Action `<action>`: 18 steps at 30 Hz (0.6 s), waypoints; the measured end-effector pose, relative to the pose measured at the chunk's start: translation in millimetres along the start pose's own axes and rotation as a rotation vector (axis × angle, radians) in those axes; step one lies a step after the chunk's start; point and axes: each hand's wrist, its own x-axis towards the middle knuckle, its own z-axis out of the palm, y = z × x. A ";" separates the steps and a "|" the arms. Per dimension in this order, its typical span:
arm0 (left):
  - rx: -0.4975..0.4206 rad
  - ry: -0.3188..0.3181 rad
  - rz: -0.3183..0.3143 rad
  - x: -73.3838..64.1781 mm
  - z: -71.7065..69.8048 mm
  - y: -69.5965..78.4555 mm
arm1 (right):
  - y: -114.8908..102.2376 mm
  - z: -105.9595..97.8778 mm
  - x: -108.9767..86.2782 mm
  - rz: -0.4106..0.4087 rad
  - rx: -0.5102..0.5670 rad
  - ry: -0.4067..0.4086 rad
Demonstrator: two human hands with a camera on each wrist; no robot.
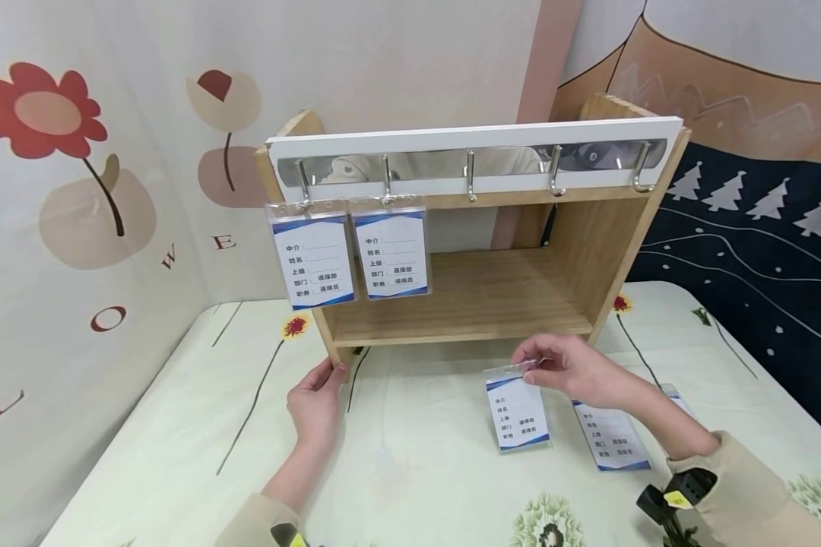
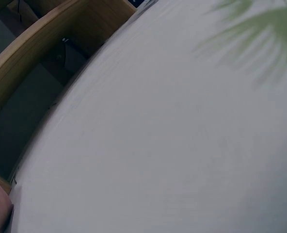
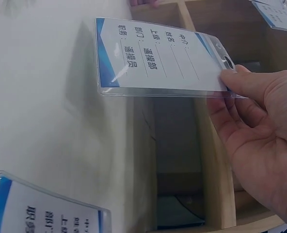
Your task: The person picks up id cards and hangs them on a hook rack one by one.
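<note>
My right hand (image 1: 575, 368) pinches a clear plastic badge holder (image 1: 518, 414) by its top corner, thumb over the front. The held badge has a white card with blue corners and printed lines, and it hangs above the tablecloth. At the lower left corner of the wooden shelf (image 1: 461, 292), my left hand (image 1: 318, 403) grips the leg between thumb and fingers. Two matching badges, a left badge (image 1: 315, 262) and a right badge (image 1: 392, 252), hang side by side on the two leftmost hooks. Another badge (image 1: 612, 437) lies on the cloth under my right forearm.
A white rail (image 1: 479, 131) across the shelf top carries several metal hooks; the middle hook (image 1: 470, 175) and those to its right are bare. Part of one more badge (image 1: 677, 399) shows behind my right forearm. A flower-patterned cloth (image 1: 397, 471) covers the table.
</note>
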 end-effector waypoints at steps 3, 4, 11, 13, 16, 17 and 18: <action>0.013 0.001 0.001 -0.7 0.3 0.8 | -4.2 -2.5 1.5 -0.009 0.006 0.010; 0.014 0.000 0.000 -0.9 0.4 1.1 | -5.5 -3.4 2.2 -0.014 0.008 0.015; 0.003 0.000 -0.005 -1.0 0.5 1.2 | -14.6 -9.9 7.9 -0.058 -0.004 0.034; -0.001 0.001 -0.007 -1.0 0.4 1.1 | -17.6 -11.6 9.7 -0.079 -0.013 0.040; -0.004 0.001 -0.011 -0.8 0.3 1.0 | -23.6 -14.7 12.4 -0.095 -0.026 0.062; -0.006 0.000 -0.012 -0.7 0.3 1.0 | -25.8 -15.9 13.4 -0.100 -0.033 0.071; -0.006 0.000 -0.011 -0.5 0.2 1.0 | -28.1 -17.1 14.3 -0.107 -0.039 0.078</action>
